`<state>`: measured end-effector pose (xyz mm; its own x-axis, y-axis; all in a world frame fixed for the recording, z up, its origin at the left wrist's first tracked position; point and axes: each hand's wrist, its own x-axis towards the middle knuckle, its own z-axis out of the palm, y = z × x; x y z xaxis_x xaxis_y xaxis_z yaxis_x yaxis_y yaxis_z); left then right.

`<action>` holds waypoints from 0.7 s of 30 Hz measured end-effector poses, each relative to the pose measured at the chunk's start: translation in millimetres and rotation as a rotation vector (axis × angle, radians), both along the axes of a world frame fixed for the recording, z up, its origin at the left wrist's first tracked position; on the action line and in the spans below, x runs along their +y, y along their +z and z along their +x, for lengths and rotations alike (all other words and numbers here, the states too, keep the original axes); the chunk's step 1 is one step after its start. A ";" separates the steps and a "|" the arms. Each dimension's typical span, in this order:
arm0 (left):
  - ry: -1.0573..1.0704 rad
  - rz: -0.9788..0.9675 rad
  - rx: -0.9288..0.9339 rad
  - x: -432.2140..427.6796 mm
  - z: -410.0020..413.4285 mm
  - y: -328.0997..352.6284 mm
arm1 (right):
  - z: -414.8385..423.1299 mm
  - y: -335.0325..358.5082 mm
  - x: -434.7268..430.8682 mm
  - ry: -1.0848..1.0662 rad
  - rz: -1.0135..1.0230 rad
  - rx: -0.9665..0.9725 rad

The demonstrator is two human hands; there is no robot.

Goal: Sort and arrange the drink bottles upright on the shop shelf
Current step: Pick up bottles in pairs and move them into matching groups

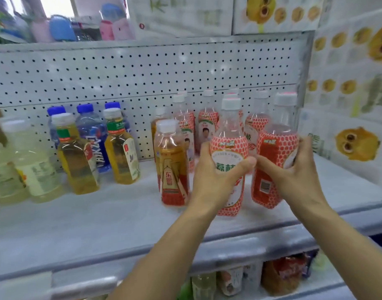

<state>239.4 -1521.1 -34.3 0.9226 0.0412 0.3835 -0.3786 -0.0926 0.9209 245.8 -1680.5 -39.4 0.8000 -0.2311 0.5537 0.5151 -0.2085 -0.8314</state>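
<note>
My left hand grips an upright lychee bottle with a red dotted label and white cap. Beside it my right hand holds a second bottle of the same kind, also upright. Both stand on the white shelf at its right end. Behind them stand several more red-labelled bottles. An amber tea bottle with a red label stands just left of my left hand.
Two yellow-green tea bottles and blue-capped water bottles stand mid-left; pale yellow bottles stand at the far left. A pegboard backs the shelf. Printed cartons wall the right side. A lower shelf holds more goods.
</note>
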 end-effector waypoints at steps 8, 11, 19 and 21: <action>0.226 0.032 0.011 -31.8 48.8 -13.1 | 64.5 -14.3 -17.5 0.028 0.001 0.023; 0.264 0.016 0.014 -37.7 63.3 -13.7 | 84.9 -17.1 -16.5 0.051 -0.008 0.044; 0.288 0.031 0.040 -42.4 67.4 -15.8 | 104.3 -18.5 -17.5 0.107 -0.046 0.085; 0.325 0.146 -0.017 -38.3 46.8 -21.6 | 100.1 -21.5 -19.0 0.117 -0.035 0.102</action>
<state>286.2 -1559.4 -56.0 0.8635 0.2754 0.4225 -0.3231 -0.3411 0.8828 345.9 -1699.6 -60.9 0.8729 -0.1153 0.4740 0.4506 -0.1816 -0.8740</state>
